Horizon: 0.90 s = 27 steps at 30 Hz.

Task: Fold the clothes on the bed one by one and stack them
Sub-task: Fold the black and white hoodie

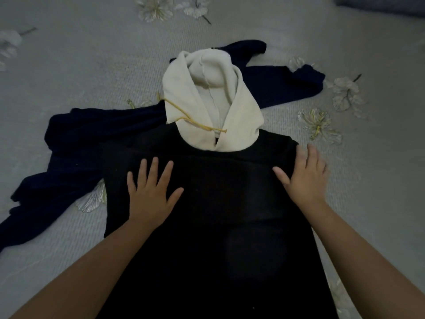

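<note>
Black hooded garment point(207, 203): matt, soft knit cloth
Cream hood point(181, 88): fleecy, matt cloth
Grey flowered bed cover point(92, 65): finely ribbed, slightly sheeny cloth

You have 1 view only, from the camera on your head, so nothing is shared with a second view. It looks forward and steeply down onto the bed point(345, 42), close enough that both your forearms enter from the bottom corners and fill the lower third. The wide lens bends the edges of the frame. The bed cover fills the frame right to the top, where the far part lies.
</note>
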{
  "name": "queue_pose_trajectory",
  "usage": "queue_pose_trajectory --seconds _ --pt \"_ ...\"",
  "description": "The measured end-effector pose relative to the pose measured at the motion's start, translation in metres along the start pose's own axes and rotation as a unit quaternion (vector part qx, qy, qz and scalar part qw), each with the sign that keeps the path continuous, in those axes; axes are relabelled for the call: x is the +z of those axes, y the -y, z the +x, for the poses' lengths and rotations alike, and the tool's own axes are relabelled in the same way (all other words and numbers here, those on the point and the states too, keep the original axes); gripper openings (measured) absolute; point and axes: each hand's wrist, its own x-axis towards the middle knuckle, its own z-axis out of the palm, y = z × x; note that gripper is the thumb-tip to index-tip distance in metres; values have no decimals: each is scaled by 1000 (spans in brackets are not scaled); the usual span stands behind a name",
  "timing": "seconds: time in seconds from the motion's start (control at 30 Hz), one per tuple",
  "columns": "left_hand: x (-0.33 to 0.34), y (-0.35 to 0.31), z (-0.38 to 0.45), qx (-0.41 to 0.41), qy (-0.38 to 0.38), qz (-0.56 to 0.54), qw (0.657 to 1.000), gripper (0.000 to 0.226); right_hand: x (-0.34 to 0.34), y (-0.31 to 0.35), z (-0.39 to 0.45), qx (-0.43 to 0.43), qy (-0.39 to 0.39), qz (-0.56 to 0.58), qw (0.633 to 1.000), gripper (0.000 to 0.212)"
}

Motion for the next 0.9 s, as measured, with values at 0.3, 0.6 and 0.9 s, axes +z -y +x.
queue_pose_trajectory --seconds 0.3,0.6,0.9 --pt "20 6 46 -11 47 34 998 87 -12 -18 54 -87 42 69 993 77" --pt "15 -26 59 -106 56 40 992 63 10 -24 88 -40 104 -170 979 51" --pt "16 -31 72 -111 44 41 992 63 29 -1 27 -29 -31 -20 999 62"
